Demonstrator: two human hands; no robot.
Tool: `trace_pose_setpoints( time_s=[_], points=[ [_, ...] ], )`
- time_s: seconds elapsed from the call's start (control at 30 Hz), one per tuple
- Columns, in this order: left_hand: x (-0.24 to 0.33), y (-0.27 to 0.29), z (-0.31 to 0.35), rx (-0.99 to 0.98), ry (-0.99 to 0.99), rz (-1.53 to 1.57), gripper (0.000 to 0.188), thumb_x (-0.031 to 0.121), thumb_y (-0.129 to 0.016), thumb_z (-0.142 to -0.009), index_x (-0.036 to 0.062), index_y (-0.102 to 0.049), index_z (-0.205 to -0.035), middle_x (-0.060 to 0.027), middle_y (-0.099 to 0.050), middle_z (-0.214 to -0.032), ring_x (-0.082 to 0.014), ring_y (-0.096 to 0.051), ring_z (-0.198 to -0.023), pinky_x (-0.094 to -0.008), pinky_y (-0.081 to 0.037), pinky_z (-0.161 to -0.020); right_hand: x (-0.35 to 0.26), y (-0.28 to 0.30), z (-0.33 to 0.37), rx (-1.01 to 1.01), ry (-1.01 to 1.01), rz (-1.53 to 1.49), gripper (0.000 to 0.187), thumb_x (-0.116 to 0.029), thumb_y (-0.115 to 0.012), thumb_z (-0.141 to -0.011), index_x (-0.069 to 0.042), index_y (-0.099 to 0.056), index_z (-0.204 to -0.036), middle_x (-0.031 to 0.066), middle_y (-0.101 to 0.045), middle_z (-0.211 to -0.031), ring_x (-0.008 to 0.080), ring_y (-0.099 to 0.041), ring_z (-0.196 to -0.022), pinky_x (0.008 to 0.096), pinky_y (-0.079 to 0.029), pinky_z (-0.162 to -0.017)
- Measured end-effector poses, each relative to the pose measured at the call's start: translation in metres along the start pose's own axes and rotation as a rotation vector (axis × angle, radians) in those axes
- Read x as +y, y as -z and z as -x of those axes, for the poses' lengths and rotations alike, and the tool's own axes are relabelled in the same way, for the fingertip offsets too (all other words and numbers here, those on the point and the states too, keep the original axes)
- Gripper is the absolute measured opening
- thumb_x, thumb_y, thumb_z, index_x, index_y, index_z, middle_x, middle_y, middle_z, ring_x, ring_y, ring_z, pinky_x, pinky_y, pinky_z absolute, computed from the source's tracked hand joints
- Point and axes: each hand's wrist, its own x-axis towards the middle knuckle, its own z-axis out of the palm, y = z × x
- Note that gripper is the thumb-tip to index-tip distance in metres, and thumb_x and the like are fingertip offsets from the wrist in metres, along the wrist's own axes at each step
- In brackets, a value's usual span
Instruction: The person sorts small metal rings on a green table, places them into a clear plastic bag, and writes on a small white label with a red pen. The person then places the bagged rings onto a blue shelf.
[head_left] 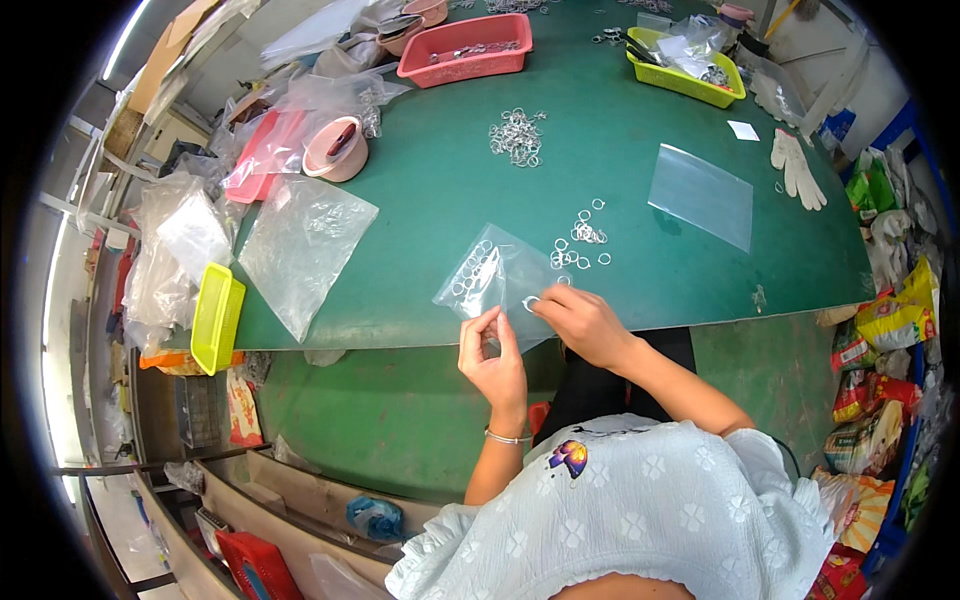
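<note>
Left hand (494, 374) pinches clear bag (512, 268); right hand (588, 326) grips ring (530, 303). Several rings (474, 268) apparently bagged; loose rings (588, 236), farther heap (517, 138) left outside on green surface (420, 200).

Bag (518, 256) w/ rings (476, 268) in it on surface (430, 180), frame ctr; loose rings (587, 237) just R (ring heap (518, 140) behind, upper ctr).
</note>
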Motion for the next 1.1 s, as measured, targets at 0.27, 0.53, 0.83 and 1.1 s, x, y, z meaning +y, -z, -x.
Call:
trace_pose_setpoints(
  time_s=[0.27,0.53,0.83,1.1],
  points=[
    [0.001,0.007,0.002,0.025,0.029,0.027,0.01,-0.005,-0.057,-0.082,-0.0044,-0.061,-0.091,-0.004,-0.054,-0.081,-0.008,-0.048,-0.067,-0.0211,-0.042,-0.062,-0.01,0.001,-0.013,0.238,0.264,-0.041,0.02,0.0,-0.062,-0.073,0.001,-0.058,-0.092,0.013,-0.056,-0.099,0.0304,-0.056,-0.074,0.0371,-0.047,-0.065],
    [0.001,0.008,-0.004,0.049,0.019,0.026,0.01,-0.005,-0.057,-0.082,-0.0041,-0.061,-0.092,-0.0037,-0.054,-0.081,-0.0075,-0.048,-0.066,-0.0211,-0.042,-0.062,0.078,0.022,0.026,0.231,-0.237,0.408,0.012,-0.005,-0.066,-0.071,-0.003,-0.061,-0.081,0.0073,-0.054,-0.082,0.0256,-0.051,-0.084,0.0354,-0.039,-0.071],
    [0.0,0.007,-0.003,0.054,0.013,0.022,0.01,-0.004,-0.057,-0.082,-0.004,-0.061,-0.091,-0.0033,-0.053,-0.079,-0.0076,-0.047,-0.066,-0.0213,-0.041,-0.061,0.072,0.008,0.011,0.171,-0.146,0.367,0.01,-0.008,-0.068,-0.069,-0.006,-0.062,-0.077,0.0044,-0.053,-0.081,0.0223,-0.05,-0.08,0.0349,-0.037,-0.07],
    [0.001,0.01,-0.003,0.066,0.003,-0.01,0.01,-0.004,-0.057,-0.082,-0.0036,-0.061,-0.091,-0.003,-0.053,-0.078,-0.0078,-0.047,-0.065,-0.0212,-0.04,-0.06,0.081,0.007,0.016,0.087,-0.151,0.421,0.013,-0.006,-0.066,-0.068,-0.004,-0.061,-0.08,0.0055,-0.053,-0.084,0.0232,-0.049,-0.084,0.0357,-0.037,-0.073]
  ],
)
